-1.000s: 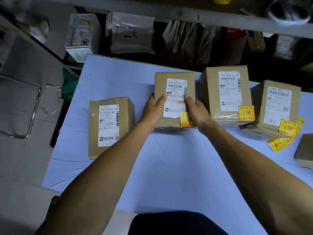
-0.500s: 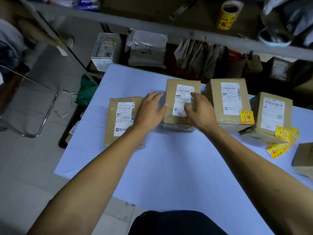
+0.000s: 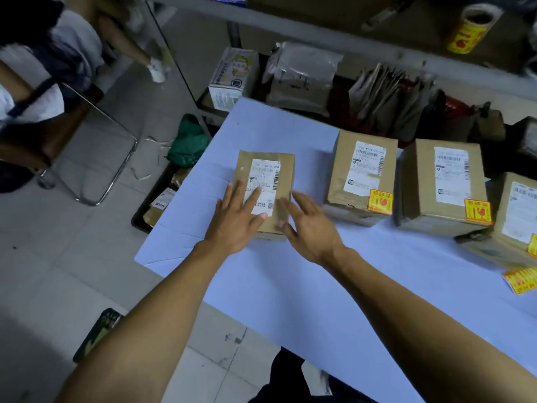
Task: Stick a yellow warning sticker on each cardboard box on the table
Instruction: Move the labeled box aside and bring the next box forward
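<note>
Resting flat on the leftmost cardboard box [image 3: 266,181], the left hand [image 3: 235,225] has fingers [image 3: 252,200] spread and released across the white shipping label [image 3: 264,184], grasping nothing; right hand [image 3: 312,232] just right of it, fingers [image 3: 286,206] open and loose at the box's near right edge, blurred, cannot tell if they touch; this box carries no yellow sticker on the faces that show.

Right of the right fingertips, apart from them: second box [image 3: 361,175] with a yellow warning sticker [image 3: 380,201] at its near right corner; further right a third box [image 3: 444,181] with its own sticker [image 3: 478,210]; a fourth box [image 3: 515,219] cut by the frame edge; loose yellow stickers [image 3: 521,280] lie on the table near that edge, well away from both hands; nothing stands between the hands and the leftmost box.

Beyond the fingertips: a sticker roll [image 3: 470,29] up on the shelf [image 3: 334,33]; under the shelf a white carton [image 3: 232,78], a grey mailer bag [image 3: 302,75], dark paper bags [image 3: 389,100].

Surface: table [image 3: 319,271] covered in pale blue-white sheet; left of the left hand, off the table, a green bag [image 3: 189,142], a dark tray [image 3: 157,205] on the tiled floor [image 3: 58,271], a metal-framed chair [image 3: 96,158] with someone seated, mostly out of frame; dim light.
</note>
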The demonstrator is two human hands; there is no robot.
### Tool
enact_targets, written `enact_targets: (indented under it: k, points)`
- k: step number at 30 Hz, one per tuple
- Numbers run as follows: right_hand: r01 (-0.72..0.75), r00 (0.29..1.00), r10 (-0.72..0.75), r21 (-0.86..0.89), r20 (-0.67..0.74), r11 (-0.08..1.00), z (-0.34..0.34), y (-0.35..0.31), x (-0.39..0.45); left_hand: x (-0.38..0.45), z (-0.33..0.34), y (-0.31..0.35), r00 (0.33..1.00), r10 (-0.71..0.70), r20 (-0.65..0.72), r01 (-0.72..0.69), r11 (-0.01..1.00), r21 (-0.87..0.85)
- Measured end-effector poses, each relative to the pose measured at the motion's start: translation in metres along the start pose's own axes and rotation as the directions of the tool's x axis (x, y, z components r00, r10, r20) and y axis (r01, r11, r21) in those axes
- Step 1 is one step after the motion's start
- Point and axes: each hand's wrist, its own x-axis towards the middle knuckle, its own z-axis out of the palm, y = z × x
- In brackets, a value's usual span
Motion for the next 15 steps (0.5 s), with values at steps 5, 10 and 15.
enact_targets:
  k: [5,10,15]
  points:
    - [-0.057,0.998,0.059,0.088,-0.016,0.995,0.027,-0.005,-0.011,-0.008,0.014,0.002,0.999,-0.003,-0.043,-0.001,0.995,-0.1]
    - [-0.052,0.998,0.056,0.141,-0.026,0.989,0.037,-0.008,-0.019,-0.026,0.021,0.002,0.997,0.0,-0.081,-0.014,0.987,-0.162]
    - [-0.224,0.955,0.294,0.571,-0.032,0.79,0.029,-0.007,0.012,-0.007,0.014,-0.005,0.952,-0.255,-0.167,0.134,0.843,-0.522]
